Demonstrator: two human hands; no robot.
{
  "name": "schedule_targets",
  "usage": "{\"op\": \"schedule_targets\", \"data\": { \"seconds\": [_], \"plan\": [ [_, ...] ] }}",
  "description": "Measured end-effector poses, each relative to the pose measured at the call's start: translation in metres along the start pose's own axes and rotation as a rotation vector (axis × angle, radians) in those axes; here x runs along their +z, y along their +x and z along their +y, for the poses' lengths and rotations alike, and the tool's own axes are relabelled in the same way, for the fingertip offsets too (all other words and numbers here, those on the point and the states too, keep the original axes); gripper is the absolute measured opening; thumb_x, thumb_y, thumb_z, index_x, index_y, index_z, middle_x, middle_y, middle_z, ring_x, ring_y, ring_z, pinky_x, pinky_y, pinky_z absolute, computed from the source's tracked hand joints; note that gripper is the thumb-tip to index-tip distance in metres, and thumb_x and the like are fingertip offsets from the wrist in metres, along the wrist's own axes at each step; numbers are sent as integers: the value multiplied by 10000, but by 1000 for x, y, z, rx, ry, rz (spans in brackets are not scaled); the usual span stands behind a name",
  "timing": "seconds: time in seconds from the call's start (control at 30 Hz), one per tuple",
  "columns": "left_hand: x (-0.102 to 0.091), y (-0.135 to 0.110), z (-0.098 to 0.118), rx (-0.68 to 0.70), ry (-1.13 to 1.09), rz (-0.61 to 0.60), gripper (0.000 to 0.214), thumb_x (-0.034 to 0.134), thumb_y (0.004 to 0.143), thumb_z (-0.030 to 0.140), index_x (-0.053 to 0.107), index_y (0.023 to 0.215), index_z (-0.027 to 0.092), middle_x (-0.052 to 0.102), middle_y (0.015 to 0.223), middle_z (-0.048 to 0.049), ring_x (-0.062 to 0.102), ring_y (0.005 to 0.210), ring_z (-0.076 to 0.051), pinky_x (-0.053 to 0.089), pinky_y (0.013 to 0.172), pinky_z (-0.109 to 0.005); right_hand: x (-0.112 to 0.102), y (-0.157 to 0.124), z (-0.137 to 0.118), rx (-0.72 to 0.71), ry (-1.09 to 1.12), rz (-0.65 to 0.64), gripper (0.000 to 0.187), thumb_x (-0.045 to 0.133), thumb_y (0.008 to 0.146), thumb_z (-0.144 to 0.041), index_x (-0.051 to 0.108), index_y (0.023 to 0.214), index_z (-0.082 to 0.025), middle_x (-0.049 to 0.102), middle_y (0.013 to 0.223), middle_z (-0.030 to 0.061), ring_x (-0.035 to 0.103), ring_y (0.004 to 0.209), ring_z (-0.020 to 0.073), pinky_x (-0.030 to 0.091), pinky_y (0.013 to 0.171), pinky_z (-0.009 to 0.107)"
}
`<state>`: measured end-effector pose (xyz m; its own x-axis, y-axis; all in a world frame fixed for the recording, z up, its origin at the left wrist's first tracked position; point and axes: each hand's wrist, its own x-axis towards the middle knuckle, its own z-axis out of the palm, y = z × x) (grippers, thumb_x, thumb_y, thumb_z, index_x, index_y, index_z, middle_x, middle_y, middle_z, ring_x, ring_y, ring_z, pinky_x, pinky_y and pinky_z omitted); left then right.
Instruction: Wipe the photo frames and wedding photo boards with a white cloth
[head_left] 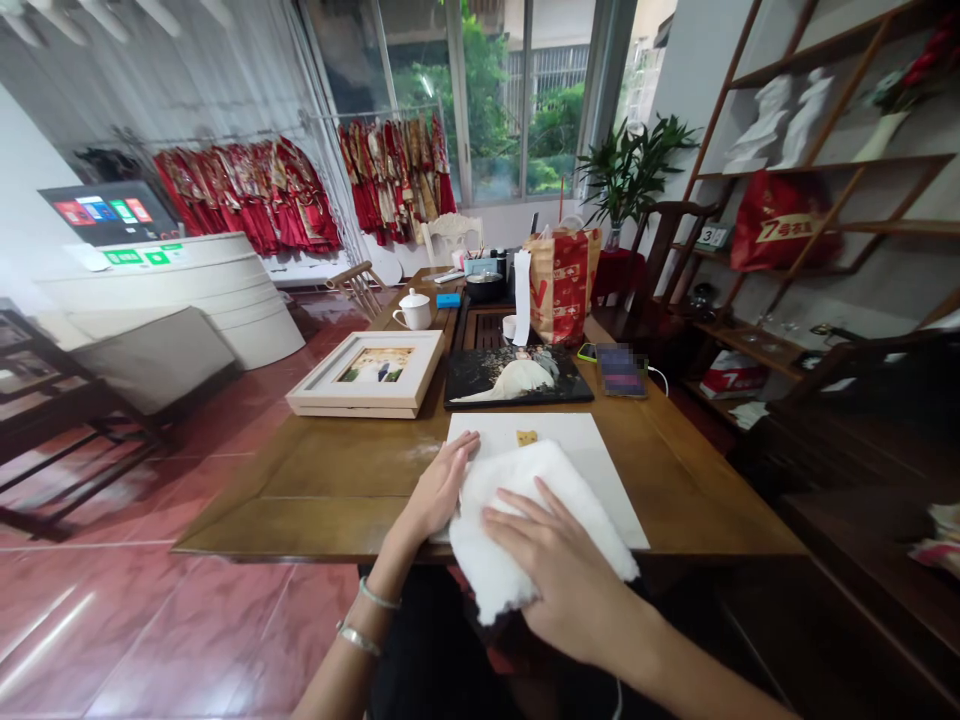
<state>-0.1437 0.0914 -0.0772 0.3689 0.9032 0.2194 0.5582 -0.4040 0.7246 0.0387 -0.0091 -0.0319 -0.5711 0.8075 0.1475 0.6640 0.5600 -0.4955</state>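
Observation:
A white cloth [581,500] with a fuzzy surface lies over a flat white panel [604,455] at the table's near edge. My right hand [551,555] rests on top of the cloth, fingers spread and stretched out. At the panel's left side is my left hand [441,482], its fingers extended along the edge; two bracelets circle that wrist. Just beyond the cloth, a small yellowish piece [526,438] with dark spots shows on the panel. Much of the panel's near part is hidden under the cloth.
On the wooden table [330,470] beyond my hands are a white-framed photo [364,395], a dark photo panel [472,375], a phone [622,372] with a cable, a lidded white cup [414,310] and a paper bag [562,290]. Shelves [825,170] stand at right.

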Motion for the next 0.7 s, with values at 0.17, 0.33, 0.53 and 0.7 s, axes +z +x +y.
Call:
{"op": "schedule_targets", "data": {
  "seconds": [0.17,0.33,0.53,0.7],
  "plan": [
    [3,0,-4,13,54,5,481,220,954,397,515,1268,183,451,1400,-46,333,1340,-178,220,1139,-392,-18,-1,33,153,-93,57,750,418,531,-61,526,1265,-178,521,1333,42,322,1323,191,119,1125,425],
    [3,0,-4,75,156,-16,436,438,888,353,490,1284,181,427,1415,-77,344,1334,-211,251,1127,-412,-30,23,74,342,-203,144,647,432,638,-82,506,1280,-117,525,1322,113,340,1311,246,169,1097,456],
    [3,1,-5,92,187,-1,417,465,870,322,501,1264,189,454,1389,-85,394,1300,-228,297,1103,-415,-42,82,79,297,-175,72,393,433,723,-133,651,1048,-165,647,1143,101,546,1102,258,371,923,344],
    [3,1,-5,109,190,2,393,464,872,313,517,1241,186,477,1359,-91,428,1268,-245,331,1078,-405,-33,130,52,259,-150,37,341,449,769,-216,638,1052,-191,670,1088,79,596,1002,235,421,789,282]
  ]
}}
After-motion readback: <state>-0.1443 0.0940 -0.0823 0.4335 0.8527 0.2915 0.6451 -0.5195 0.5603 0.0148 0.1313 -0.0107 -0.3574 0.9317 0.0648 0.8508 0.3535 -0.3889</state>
